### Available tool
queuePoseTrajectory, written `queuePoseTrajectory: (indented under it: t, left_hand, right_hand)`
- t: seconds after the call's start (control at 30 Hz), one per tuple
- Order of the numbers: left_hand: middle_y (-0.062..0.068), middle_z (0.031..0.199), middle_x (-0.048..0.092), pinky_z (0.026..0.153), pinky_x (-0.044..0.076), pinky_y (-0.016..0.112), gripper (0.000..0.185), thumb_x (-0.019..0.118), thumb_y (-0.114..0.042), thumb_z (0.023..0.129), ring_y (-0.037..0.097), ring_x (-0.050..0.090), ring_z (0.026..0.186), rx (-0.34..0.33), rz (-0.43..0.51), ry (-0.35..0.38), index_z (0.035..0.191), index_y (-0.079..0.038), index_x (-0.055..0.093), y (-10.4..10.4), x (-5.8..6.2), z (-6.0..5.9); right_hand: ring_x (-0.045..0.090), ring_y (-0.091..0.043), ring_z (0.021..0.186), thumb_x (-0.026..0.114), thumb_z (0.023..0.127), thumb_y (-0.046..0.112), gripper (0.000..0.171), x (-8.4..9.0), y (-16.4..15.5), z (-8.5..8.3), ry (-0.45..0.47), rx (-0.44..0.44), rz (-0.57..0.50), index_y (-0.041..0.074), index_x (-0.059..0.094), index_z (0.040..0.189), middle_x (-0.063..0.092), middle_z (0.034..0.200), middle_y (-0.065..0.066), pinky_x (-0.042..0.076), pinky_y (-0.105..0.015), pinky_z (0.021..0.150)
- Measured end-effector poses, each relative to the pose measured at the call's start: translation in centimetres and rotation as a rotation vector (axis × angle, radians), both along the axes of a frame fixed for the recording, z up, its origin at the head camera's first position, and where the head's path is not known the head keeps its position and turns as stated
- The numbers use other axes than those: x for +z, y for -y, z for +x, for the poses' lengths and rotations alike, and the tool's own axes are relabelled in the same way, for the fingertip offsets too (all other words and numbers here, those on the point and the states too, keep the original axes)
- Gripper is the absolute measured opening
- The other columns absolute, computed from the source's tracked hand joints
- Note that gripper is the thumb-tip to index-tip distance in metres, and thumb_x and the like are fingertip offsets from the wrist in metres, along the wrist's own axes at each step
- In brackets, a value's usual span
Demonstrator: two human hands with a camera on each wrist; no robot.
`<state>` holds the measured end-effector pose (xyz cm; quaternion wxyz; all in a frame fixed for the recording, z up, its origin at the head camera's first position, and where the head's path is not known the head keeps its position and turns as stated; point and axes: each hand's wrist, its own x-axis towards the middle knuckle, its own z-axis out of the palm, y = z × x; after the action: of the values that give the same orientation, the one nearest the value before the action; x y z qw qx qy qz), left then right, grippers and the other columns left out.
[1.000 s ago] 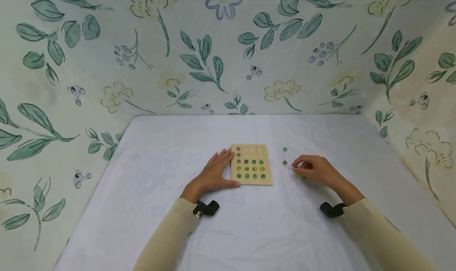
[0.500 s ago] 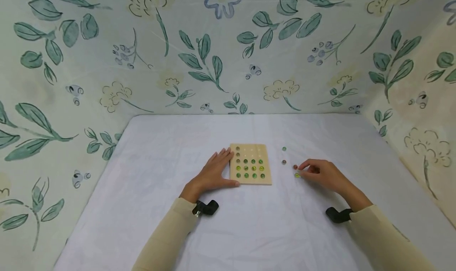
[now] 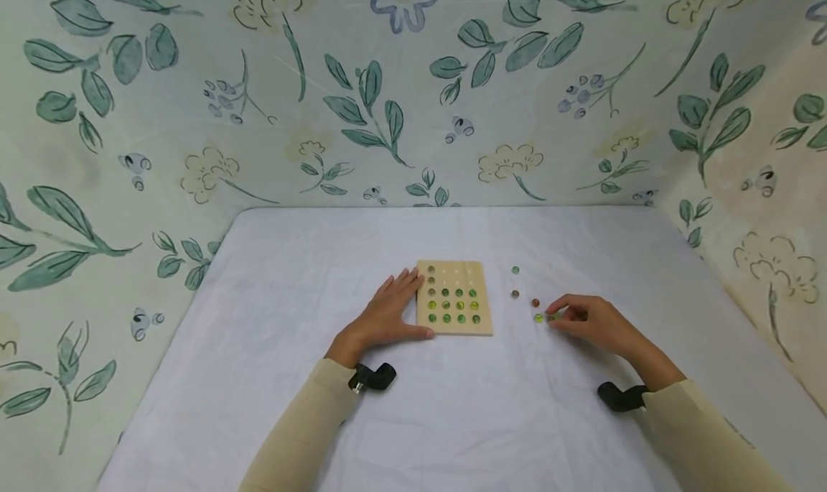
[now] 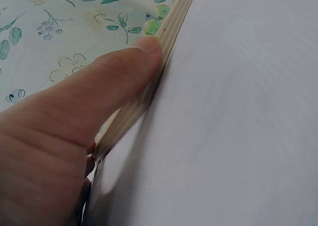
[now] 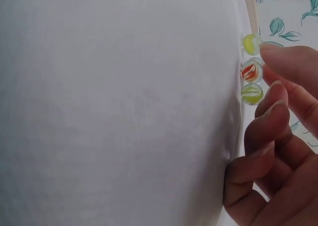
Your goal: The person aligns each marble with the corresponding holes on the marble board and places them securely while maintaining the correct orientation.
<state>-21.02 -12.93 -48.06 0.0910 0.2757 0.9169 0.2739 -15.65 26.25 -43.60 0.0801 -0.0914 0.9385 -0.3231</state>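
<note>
A square wooden board (image 3: 461, 276) lies on the white cloth, with rows of glass marbles (image 3: 461, 306) in its hollows. My left hand (image 3: 385, 312) rests along the board's left side, fingers extended. Its thumb (image 4: 144, 52) presses the near edge. To the right of the board, my right hand (image 3: 591, 323) is low over loose marbles, thumb and index finger close about one. Whether they grip it is not clear. Beside those fingertips, the right wrist view shows a yellow marble (image 5: 252, 44), an orange-swirled marble (image 5: 252, 72) and a yellow-green marble (image 5: 252, 94).
Between board and right hand lie a green marble (image 3: 515, 270), a brownish marble (image 3: 515, 294) and a reddish marble (image 3: 535, 303). Board hollows at the far right hold no marbles. Floral fabric (image 3: 388, 118) stands behind the white-covered table (image 3: 310, 248).
My right hand has drawn back to the right and nearer me, uncovering the reddish marble and then the yellow one. The left hand stays on the board.
</note>
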Motion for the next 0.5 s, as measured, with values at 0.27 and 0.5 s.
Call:
queuePoseTrajectory:
  t: [0.27, 0.5]
  left_hand:
    - [-0.005, 0.162, 0.007, 0.119, -0.003, 0.030, 0.113, 0.066, -0.074, 0.071, 0.010, -0.001, 0.148, 0.006, -0.012, -0.005, 0.156, -0.019, 0.016, -0.03, 0.06, 0.00]
    - [-0.004, 0.162, 0.008, 0.119, -0.002, 0.031, 0.113, 0.067, -0.073, 0.071, 0.011, 0.000, 0.148, 0.005, -0.002, -0.003, 0.156, -0.018, 0.017, -0.05, 0.16, 0.05]
  right_hand:
    - [0.048, -0.013, 0.062, 0.076, 0.083, 0.018, 0.018, -0.08, -0.21, -0.19, 0.016, -0.012, 0.004, 0.014, 0.071, 0.101, 0.057, 0.070, -0.001, 0.040, -0.022, 0.051]
    - [0.048, -0.013, 0.063, 0.076, 0.083, 0.015, 0.019, -0.11, -0.39, -0.21, 0.018, 0.001, 0.011, 0.014, 0.071, 0.101, 0.057, 0.071, -0.001, 0.040, -0.022, 0.052]
